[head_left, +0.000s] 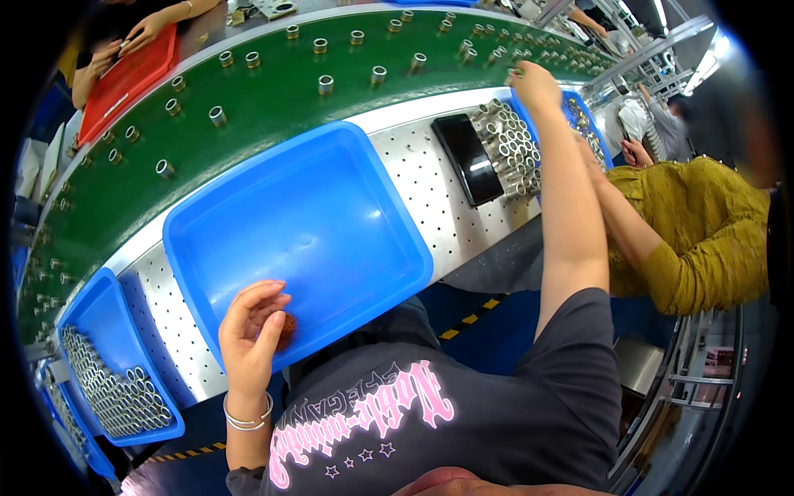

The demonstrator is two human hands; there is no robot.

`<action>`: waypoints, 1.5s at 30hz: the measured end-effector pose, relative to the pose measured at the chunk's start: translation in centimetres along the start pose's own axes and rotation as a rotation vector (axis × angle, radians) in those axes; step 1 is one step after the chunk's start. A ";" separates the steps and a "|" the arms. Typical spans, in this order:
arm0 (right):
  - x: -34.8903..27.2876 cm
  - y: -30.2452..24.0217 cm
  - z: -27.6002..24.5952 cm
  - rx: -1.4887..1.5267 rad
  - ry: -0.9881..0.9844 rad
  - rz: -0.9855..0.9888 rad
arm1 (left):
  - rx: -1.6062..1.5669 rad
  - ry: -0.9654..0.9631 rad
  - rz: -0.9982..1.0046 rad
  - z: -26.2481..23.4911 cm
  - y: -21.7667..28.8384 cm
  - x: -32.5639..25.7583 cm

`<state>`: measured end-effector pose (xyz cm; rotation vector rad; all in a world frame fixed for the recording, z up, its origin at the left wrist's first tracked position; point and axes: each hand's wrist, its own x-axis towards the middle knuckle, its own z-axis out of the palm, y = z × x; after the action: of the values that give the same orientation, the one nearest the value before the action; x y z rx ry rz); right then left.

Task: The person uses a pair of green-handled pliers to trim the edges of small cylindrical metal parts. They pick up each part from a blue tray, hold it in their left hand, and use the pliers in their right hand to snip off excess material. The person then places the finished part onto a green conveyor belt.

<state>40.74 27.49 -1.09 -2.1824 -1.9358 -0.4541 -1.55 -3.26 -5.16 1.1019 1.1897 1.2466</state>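
Hands (248, 324) are apart, tray (298, 223) beside left, rings (511, 147) near right (538, 87).

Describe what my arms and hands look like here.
The left hand and right hand are ungloved. A slim silver-coloured bangle rings the left wrist; none shows on the right. A dark grey short sleeve reaches the right upper arm; only a bit of the left sleeve shows.

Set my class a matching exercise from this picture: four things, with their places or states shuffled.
1. Phone
2. Red tray
3. Left hand
4. Right hand

A. Over the large blue tray
B. Lying flat, screen dark, beside grouped metal rings
C. Arm outstretched, at the green conveyor
D. Across the conveyor, near another person's hands

Pairs: 1-B, 2-D, 3-A, 4-C
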 end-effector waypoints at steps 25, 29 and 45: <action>-11.4 -36.7 -0.8 0.877 -0.293 -0.858 | 0.036 0.116 0.019 -3.6 -0.4 -0.8; -12.9 -42.2 -2.3 0.738 -0.349 -0.852 | 0.045 0.207 0.062 -3.9 -0.1 -1.2; -12.0 -45.6 0.4 0.644 -0.295 -0.918 | 0.551 0.460 0.216 -10.7 0.9 -3.0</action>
<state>-5.60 22.39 -8.47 -0.9363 -2.6643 0.3797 -12.19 -6.60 -5.02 1.4117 1.8797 1.4267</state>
